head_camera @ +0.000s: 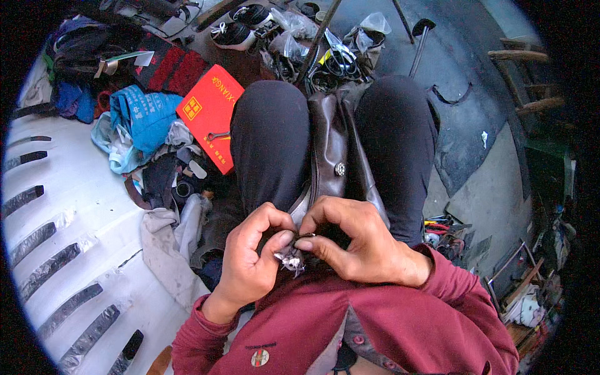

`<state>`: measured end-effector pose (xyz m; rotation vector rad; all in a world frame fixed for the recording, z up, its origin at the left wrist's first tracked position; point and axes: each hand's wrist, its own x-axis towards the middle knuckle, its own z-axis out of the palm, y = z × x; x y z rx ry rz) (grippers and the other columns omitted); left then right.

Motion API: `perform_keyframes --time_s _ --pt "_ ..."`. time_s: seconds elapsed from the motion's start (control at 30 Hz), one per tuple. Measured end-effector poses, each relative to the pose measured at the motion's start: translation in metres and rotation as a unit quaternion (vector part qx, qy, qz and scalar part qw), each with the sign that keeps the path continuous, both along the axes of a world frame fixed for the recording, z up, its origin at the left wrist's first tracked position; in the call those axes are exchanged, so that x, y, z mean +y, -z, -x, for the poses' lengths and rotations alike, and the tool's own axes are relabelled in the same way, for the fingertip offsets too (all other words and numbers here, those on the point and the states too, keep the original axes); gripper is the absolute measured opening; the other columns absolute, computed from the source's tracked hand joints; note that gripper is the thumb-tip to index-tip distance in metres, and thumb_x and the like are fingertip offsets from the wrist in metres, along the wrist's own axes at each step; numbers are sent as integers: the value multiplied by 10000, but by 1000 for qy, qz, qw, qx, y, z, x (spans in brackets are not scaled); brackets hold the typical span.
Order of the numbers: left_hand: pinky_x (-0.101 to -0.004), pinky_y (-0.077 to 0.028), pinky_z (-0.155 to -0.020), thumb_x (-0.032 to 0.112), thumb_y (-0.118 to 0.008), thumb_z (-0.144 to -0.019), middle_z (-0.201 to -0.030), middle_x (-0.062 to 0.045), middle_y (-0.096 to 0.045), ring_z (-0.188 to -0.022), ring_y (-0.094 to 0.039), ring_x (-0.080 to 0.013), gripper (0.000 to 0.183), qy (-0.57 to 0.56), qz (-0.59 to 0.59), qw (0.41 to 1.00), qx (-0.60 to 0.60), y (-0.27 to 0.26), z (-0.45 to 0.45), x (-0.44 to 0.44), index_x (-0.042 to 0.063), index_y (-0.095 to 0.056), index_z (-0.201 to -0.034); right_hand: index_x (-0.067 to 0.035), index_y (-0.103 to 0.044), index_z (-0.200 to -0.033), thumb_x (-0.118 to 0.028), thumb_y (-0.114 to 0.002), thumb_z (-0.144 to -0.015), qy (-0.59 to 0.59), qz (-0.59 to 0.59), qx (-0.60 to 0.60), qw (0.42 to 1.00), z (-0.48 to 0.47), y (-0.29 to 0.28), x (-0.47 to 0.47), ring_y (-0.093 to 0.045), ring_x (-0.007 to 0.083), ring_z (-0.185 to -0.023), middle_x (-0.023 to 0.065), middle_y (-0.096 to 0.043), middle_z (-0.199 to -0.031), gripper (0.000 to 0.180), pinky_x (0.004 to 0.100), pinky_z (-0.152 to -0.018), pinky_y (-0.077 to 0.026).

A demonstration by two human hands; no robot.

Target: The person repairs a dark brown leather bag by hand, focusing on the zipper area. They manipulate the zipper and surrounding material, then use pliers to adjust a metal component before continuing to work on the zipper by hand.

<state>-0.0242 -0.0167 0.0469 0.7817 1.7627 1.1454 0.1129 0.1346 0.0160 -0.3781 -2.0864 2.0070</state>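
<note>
My left hand (251, 258) and my right hand (361, 241) meet in front of my lap. Thumb and fingers of each pinch a small dark frayed piece (291, 261) with pale, ragged fibres at its lower end. A dark brown leather article (329, 140), perhaps a bag, lies between my knees and bears a round metal stud (340, 168). Along its left side runs a zip-like edge (302, 204) that passes down behind my fingers. Whether the frayed piece joins the leather is hidden by my hands.
At left are a red box (206, 110) with a small wrench-like tool (218, 136), a blue bag (145, 117) and a slotted white surface (98, 178). Shoes (234, 35), plastic bags and scissors (346, 65) lie beyond my knees. A hammer-like tool (419, 49) stands right; hand tools (438, 227) lie lower right.
</note>
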Motion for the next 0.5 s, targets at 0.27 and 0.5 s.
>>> perform_keyframes --time_s 0.27,0.5 --pt "-295 -460 -742 -11 -605 -915 -832 -92 -554 -775 -572 -200 48 55 -22 997 -39 -2 2 -4 -5 -584 -957 4 -607 -935 -179 -656 -1008 -32 209 -99 972 -11 -15 -1 -532 76 -868 8 -617 -864 202 267 -774 -451" --pt "-300 -463 -726 -85 -589 -867 -826 -105 -549 -751 -574 -231 107 33 -71 995 63 1 -12 -7 -6 -569 -936 1 -598 -965 -126 -648 -997 -31 163 -70 984 -13 -12 -10 -539 85 -838 15 -603 -838 140 280 -756 -462"
